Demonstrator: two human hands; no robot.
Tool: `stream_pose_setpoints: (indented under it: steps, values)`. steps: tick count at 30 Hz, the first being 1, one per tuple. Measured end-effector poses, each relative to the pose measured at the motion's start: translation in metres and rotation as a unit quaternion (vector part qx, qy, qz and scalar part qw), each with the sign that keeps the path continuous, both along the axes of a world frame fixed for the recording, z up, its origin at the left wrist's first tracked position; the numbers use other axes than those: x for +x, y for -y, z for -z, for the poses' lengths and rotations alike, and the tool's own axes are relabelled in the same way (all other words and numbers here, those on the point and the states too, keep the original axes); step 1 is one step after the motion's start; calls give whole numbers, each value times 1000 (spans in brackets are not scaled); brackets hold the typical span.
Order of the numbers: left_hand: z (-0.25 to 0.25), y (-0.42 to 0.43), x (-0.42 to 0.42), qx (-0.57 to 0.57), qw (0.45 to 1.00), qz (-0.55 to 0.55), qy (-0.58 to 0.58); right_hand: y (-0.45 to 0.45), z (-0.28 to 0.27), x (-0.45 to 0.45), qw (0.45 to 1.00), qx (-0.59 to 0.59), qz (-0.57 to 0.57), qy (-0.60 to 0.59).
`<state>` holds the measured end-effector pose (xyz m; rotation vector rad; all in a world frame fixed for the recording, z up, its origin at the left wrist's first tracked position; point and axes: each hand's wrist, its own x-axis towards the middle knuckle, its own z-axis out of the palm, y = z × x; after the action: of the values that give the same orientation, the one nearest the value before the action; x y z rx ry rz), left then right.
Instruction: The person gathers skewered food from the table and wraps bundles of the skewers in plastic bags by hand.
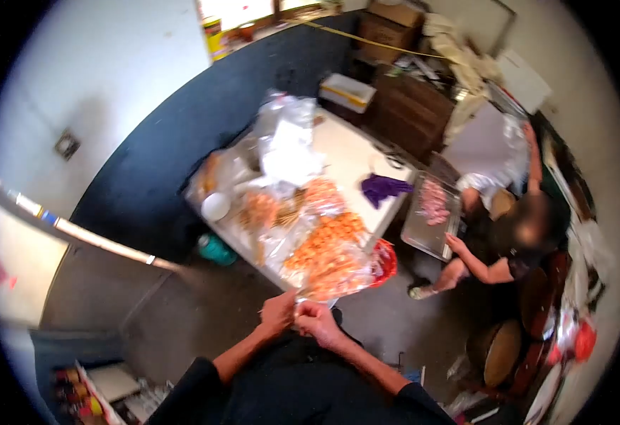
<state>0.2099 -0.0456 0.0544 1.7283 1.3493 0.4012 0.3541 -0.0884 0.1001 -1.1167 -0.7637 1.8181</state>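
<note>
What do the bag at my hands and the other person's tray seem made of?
The bag looks like clear, glossy plastic: orange shows through under pale glare. The tray seems smooth metal, given its grey sheen, though plastic is possible.

No writing can be read; any print on the yellow container [215, 40] or cardboard box [384, 34] is too blurred.

The head-worn camera looks forward and steeply down from above the left hand [279, 313] and right hand [318, 324], with the table [349, 161] farther off; its wide, round view bends the wall [165, 142].
</note>
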Motion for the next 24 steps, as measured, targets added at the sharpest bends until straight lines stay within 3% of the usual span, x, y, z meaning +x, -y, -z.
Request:
stream_pose_setpoints:
  steps: [2,5,7,11,13,14,16,20,21,24]
  values:
    - [34,-1,9,45,999,14,21,-3,6,5,1000,-12,-1,-13]
    - [22,-7,30,81,996,4,33,-12,4,20,1000,-21,-10,18]
    - [16,-15,41,38,992,54,-112,-16,7,30,998,-10,-34,44]
    - [32,-2,39,3,992,33,-119,-17,9,43,987,20,-116,106]
    - [25,11,38,-69,989,-76,-109,-15,18,46,968,85,-184,145]
    - [20,14,37,-70,989,-79,-108,-14,26,51,968,85,-188,146]
    - [9,23,33,-102,972,-211,-38,-12,25,56,973,42,-188,127]
    - [23,16,6,-39,948,-314,-17,-13,31,59,973,7,-192,126]
    - [45,11,-7,27,950,-308,-52,-14,36,58,970,-4,-205,132]
    - [23,-19,-30,-4,929,-368,-28,-15,63,55,960,-2,-230,161]
